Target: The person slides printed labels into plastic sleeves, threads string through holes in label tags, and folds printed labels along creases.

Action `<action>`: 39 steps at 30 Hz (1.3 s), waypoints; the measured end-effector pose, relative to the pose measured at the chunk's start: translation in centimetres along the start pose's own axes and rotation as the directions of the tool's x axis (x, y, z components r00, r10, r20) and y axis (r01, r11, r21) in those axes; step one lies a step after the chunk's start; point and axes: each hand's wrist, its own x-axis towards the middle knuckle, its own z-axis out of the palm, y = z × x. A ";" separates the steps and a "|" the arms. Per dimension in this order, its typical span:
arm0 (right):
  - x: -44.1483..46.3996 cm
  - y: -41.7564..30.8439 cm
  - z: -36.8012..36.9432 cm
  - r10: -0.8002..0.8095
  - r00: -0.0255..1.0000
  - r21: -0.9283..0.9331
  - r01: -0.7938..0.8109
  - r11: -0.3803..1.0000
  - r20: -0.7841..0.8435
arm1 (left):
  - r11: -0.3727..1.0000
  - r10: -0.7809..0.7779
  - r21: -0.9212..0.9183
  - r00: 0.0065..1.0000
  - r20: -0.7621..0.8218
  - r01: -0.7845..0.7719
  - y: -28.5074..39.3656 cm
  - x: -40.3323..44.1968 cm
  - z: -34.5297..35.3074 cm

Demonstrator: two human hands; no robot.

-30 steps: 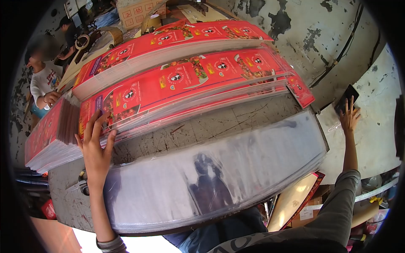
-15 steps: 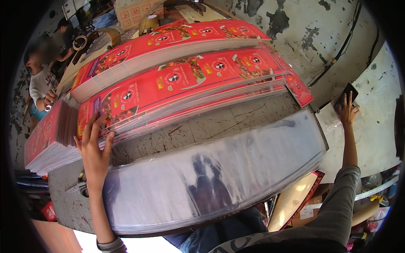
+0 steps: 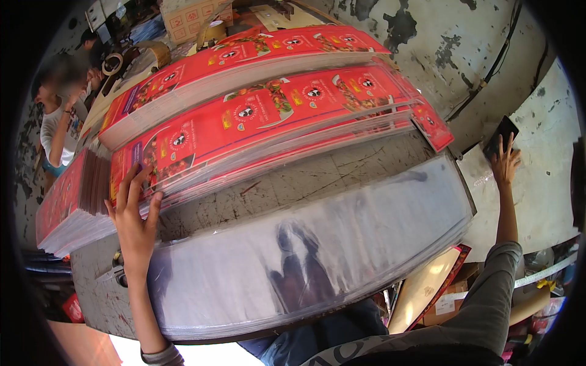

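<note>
My left hand (image 3: 133, 229) lies with its fingers spread on the near left corner of a stack of red printed sheets (image 3: 210, 131), which show food pictures and round panda logos. Far to the right, my right hand (image 3: 505, 166) rests with fingers stretched over a black phone (image 3: 506, 129) on a pale surface. The phone's lower part is covered by the fingers. Between my arms, a stack of clear plastic sheets (image 3: 378, 235) spans the front of the table. Scissors (image 3: 116, 271) lie left of my left wrist, partly hidden.
A second long red stack (image 3: 183, 82) sits behind the first, and a shorter stack (image 3: 58, 195) stands at the left. The grey table (image 3: 287, 183) has a scratched top. At the back are a cardboard box (image 3: 195, 21) and a person in a white shirt (image 3: 55, 137).
My hands stay in nearly the same places. At the back left, the person in the white shirt has raised a hand toward the head. The view has shifted very slightly.
</note>
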 end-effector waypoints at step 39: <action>1.2 -1.2 -2.3 0.022 0.977 0.135 -0.051 0.989 0.210 | 0.997 0.040 0.060 0.998 -0.043 -0.037 -0.3 -0.1 0.3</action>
